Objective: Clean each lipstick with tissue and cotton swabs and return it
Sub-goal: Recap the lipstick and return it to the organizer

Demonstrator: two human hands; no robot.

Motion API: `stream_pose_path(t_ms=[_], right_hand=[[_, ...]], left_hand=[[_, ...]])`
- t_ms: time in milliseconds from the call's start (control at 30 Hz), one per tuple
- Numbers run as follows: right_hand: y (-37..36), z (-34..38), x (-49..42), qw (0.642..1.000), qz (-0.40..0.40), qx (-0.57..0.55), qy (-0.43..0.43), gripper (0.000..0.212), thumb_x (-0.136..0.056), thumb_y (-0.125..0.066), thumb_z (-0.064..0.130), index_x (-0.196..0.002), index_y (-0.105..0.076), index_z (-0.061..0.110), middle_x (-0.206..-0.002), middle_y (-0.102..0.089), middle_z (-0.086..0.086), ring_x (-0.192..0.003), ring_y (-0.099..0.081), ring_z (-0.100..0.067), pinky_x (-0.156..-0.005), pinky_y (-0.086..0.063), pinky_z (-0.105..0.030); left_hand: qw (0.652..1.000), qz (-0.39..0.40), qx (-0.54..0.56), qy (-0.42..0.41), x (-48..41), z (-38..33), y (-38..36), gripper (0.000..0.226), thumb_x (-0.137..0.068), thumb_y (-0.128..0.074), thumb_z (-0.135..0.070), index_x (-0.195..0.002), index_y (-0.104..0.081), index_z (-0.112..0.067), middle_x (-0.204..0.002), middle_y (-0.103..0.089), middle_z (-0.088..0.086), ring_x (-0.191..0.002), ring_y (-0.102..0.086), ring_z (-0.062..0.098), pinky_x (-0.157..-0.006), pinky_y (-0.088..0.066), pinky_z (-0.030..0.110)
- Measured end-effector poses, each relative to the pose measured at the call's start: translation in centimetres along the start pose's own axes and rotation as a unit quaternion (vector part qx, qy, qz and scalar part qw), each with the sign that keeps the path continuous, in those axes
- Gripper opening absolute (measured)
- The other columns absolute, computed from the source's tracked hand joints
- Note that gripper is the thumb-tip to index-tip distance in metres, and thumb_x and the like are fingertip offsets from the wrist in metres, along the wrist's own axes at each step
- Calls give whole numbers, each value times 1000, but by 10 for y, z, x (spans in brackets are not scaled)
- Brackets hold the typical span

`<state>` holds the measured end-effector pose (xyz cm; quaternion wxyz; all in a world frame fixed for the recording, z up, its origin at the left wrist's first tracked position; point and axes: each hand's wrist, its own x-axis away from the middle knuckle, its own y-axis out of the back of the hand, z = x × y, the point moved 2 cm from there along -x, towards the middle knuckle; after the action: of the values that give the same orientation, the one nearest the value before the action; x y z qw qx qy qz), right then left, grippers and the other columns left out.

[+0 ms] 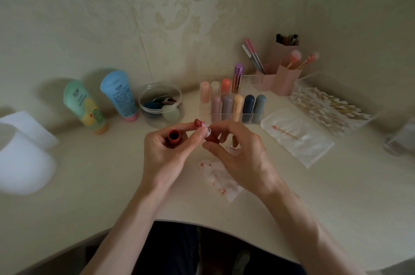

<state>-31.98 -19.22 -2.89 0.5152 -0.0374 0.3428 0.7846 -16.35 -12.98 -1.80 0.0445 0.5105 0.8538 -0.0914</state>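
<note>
My left hand grips a red lipstick cap, open end up, and its fingertips touch the clear collar of the opened lipstick. My right hand pinches that lipstick's dark red base. The red bullet points up and left, with something small and pale pink against it. A red-stained tissue lies on the desk under my right hand. A clear organizer behind my hands holds several capped lipsticks. A used cotton swab lies on a clear packet.
A clear box of cotton swabs sits at the right, pink brush holders behind it. Two tubes and a round tub of sponges stand at the left back. White tissue stacks lie far left. The desk edge curves near my body.
</note>
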Motion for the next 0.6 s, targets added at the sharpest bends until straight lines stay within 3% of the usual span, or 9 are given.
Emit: stream_pose_path(t_ms=[67,133,233,333,400,467,600], right_hand=[[-2,2,2,999,40,-11,17,36,-102,-67,24,-138,-65,24,-112,-72,14,-104,-65,-11,-84,-46,-16],[-4,3,2,998,63,-30,2,35,-106,-62,20,-140,-65,24,-117,-73,13,-106,-66,-8,-88,-51,-20],[-4,1,0,999,25,-23,-13,24,-99,-73,22,-123,-75,23,-105,-76,15,-101,-70,-6,-88,-52,-20],[0,0,0,1000,-26,-14,-9,20,-89,-84,24,-108,-77,24,-93,-75,17,-95,-71,-8,-83,-50,-17],[3,1,1,999,-43,-9,-3,19,-86,-87,23,-101,-76,23,-88,-73,18,-91,-70,-6,-81,-45,-12],[4,4,2,998,-60,-1,6,20,-83,-90,22,-93,-73,21,-85,-71,18,-88,-65,0,-82,-42,-9],[3,5,3,995,-94,19,19,27,-78,-93,19,-86,-67,18,-84,-69,15,-86,-57,5,-80,-39,-6]], left_hand=[[1000,-3,16,9,-1,1,2,11,-85,-81,-14,-95,-82,-16,-75,-78,2,-75,-71,9,-74,-53,14],[1000,-7,15,14,-1,2,3,11,-83,-82,-16,-95,-83,-17,-75,-78,7,-75,-71,10,-74,-53,14],[1000,-7,9,-1,-1,1,2,15,-80,-84,-17,-95,-83,-12,-81,-79,10,-80,-75,14,-80,-55,17],[999,3,-23,-22,-1,1,2,14,-79,-87,-21,-91,-84,-15,-70,-66,32,-58,-47,23,-73,-48,21],[999,10,-32,-29,-2,2,2,13,-78,-88,-25,-89,-85,-18,-71,-56,42,-61,-33,42,-74,-44,33],[999,10,-33,-29,-3,5,1,13,-77,-89,-26,-86,-84,-18,-69,-53,43,-63,-34,49,-77,-44,39],[999,3,-32,-33,-3,9,1,11,-77,-89,-23,-83,-83,-15,-58,-39,28,-62,-27,40,-72,-41,33]])
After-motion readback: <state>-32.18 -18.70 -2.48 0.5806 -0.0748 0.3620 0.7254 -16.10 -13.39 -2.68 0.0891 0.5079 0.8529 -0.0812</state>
